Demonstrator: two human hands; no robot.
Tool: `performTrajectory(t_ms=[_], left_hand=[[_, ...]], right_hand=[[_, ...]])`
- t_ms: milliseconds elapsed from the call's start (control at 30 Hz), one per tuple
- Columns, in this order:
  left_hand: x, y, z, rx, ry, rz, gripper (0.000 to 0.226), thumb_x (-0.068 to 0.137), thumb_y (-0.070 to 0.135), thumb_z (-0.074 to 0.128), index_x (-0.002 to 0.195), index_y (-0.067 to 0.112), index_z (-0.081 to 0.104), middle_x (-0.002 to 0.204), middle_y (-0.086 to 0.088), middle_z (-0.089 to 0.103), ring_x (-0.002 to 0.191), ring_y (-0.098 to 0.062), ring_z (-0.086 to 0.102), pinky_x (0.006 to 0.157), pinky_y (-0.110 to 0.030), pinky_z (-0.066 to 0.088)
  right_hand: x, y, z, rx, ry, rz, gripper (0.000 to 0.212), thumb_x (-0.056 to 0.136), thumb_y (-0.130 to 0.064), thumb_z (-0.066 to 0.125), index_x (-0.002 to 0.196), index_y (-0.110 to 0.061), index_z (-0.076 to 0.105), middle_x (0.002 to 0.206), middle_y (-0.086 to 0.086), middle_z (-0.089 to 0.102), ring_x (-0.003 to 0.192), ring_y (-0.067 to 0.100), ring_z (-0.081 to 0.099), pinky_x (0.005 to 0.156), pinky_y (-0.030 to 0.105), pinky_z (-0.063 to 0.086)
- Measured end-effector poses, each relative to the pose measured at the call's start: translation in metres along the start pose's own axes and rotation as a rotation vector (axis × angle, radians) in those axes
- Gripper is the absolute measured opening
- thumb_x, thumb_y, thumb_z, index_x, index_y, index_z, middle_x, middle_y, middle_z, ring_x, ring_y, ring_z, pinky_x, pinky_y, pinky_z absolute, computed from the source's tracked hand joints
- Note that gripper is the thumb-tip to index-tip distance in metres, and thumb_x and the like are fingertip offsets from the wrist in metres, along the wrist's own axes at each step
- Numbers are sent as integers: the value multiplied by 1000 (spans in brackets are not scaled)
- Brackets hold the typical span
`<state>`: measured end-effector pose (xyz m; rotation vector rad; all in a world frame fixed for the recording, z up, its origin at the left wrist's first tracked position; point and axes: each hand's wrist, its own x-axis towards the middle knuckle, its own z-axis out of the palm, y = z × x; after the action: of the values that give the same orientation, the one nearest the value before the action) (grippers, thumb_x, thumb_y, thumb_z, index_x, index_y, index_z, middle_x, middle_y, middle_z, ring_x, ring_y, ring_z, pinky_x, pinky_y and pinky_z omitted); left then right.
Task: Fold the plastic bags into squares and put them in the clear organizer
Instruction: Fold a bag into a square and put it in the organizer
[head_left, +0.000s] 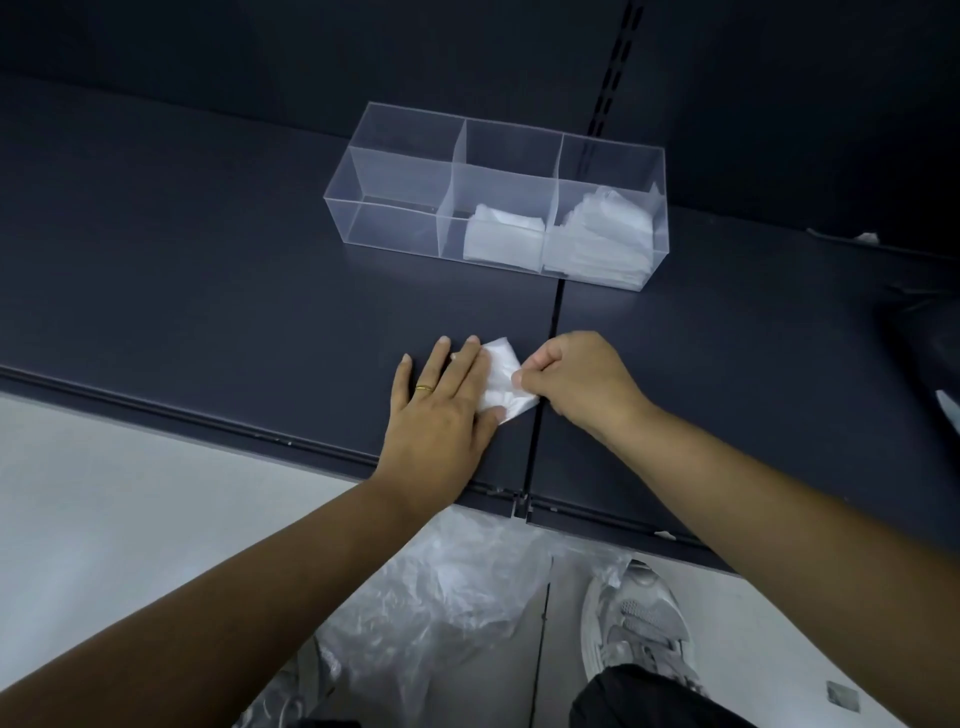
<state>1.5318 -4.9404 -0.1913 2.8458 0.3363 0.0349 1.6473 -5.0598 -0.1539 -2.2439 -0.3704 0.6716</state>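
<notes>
A small folded white plastic bag (503, 379) lies on the dark shelf near its front edge. My left hand (441, 410) lies flat with straight fingers pressing the bag's left side. My right hand (576, 382) has curled fingers and pinches the bag's right edge. Farther back stands the clear organizer (395, 176) with three compartments. Its left compartment holds nothing, the middle one holds folded bags (501, 239), and the right one holds a taller stack of folded bags (605, 234).
The dark shelf (208, 291) has a seam running front to back just right of the bag. Loose crumpled clear plastic bags (441, 597) lie on the floor below the shelf edge, beside my grey shoe (639, 623).
</notes>
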Motion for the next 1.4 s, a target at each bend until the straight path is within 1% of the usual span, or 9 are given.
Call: performTrajectory(t_ms=[300,667,800,933,1100,1167,1233,1300,1400], left_hand=[[2,-10,3,112,-98,-30,81,86,65,4,153,21,-1,162,6,-4,147,-19,-12,116,-45,-13],[2,-7,2,206,-127,-128,98,76,73,-12,151,10,-10,161,-6,-12,146,-23,-17,115,-49,-13],[-8,1,0,197,-161,-203,101,74,72,-15,149,5,-15,159,-12,-17,145,-25,-20,115,-47,-14],[-21,8,-11,-130,-166,-280,106,72,78,5,152,9,-6,161,-6,-12,146,-18,-16,116,-39,-13],[-10,-13,-62,-754,-116,-255,130,51,75,63,153,27,-3,160,12,5,145,-4,2,117,-32,12],[0,-23,-77,-738,-213,-127,115,56,59,78,150,37,16,150,19,31,137,2,24,108,-21,24],[9,-27,-85,-777,-243,-60,56,65,42,83,116,36,62,110,21,65,102,7,56,83,-9,39],[14,-27,-86,-872,-192,-87,16,70,31,83,79,25,72,70,10,67,62,2,56,59,-8,40],[18,-29,-84,-921,-79,-138,15,75,25,80,65,21,70,57,8,63,51,0,53,50,-10,40]], right_hand=[[-23,30,20,-451,312,-231,31,86,-44,65,104,-20,57,105,-1,50,103,20,46,87,32,30],[-27,21,26,-432,235,-226,18,86,-40,65,84,-24,57,100,-7,47,99,14,45,82,28,26],[-26,6,23,-210,187,-179,18,80,-24,69,71,-25,53,86,-12,56,81,9,54,78,28,41],[-25,-8,13,75,44,-142,21,78,-7,67,77,-23,53,74,-11,58,62,2,50,61,20,41],[-36,-32,-11,-67,-129,-453,28,79,-2,68,89,-24,53,76,-11,60,66,0,51,63,11,40],[-41,-41,-16,-98,-189,-534,30,79,-3,69,92,-26,55,81,-11,63,70,1,54,66,12,43],[-41,-47,-20,-71,-204,-543,32,79,-5,71,94,-29,56,82,-13,65,70,0,56,67,11,44],[-37,-48,-25,-28,-185,-500,27,79,-10,75,92,-30,61,75,-13,65,67,-3,56,66,10,43],[-22,-46,-34,27,-133,-409,12,80,-16,75,77,-25,67,67,-14,62,62,-4,54,63,10,44]])
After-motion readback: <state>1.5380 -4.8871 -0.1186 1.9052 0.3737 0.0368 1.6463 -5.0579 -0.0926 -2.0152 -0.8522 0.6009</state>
